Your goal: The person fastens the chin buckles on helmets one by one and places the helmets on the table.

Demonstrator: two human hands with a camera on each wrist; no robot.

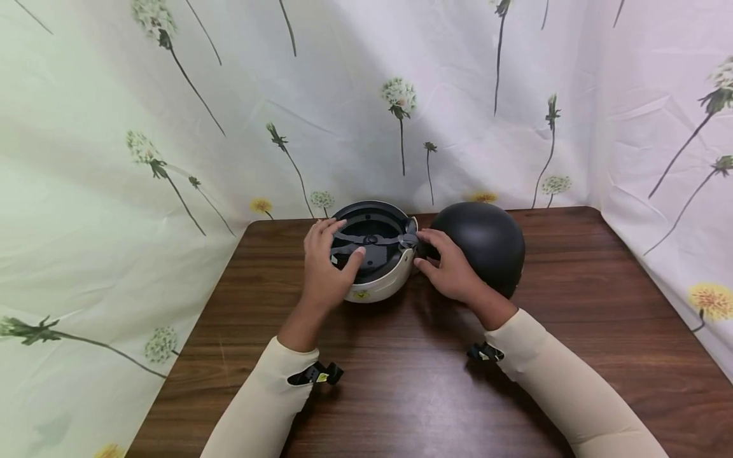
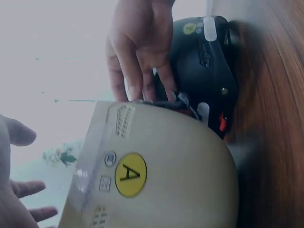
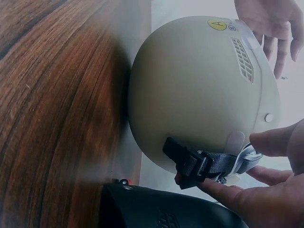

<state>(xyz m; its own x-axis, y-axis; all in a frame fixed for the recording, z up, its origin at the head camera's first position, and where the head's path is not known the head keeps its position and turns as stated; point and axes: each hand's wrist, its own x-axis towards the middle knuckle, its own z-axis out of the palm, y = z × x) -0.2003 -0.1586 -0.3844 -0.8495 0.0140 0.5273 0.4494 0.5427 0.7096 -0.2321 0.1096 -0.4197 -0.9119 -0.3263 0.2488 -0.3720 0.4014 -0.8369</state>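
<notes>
A cream helmet (image 1: 386, 288) lies upside down on the table, its black padded inside facing up. Over its left rim my left hand (image 1: 328, 270) hovers with fingers spread, holding nothing. At the right rim, my right hand (image 1: 452, 267) pinches the black chin strap (image 3: 221, 163) between thumb and fingers. The strap's black buckle (image 3: 192, 166) hangs by the fingertips, against the outside of the shell. Directly to the right sits a black helmet (image 1: 483, 245), dome up, partly behind the right hand. In the left wrist view, a yellow round sticker (image 2: 130, 175) marks the cream shell.
The brown wooden table (image 1: 401, 381) ends close behind both helmets. A white curtain (image 1: 355, 127) printed with dandelions hangs behind and along the sides. Each forearm wears a black wrist strap (image 1: 315, 374) over its cream sleeve.
</notes>
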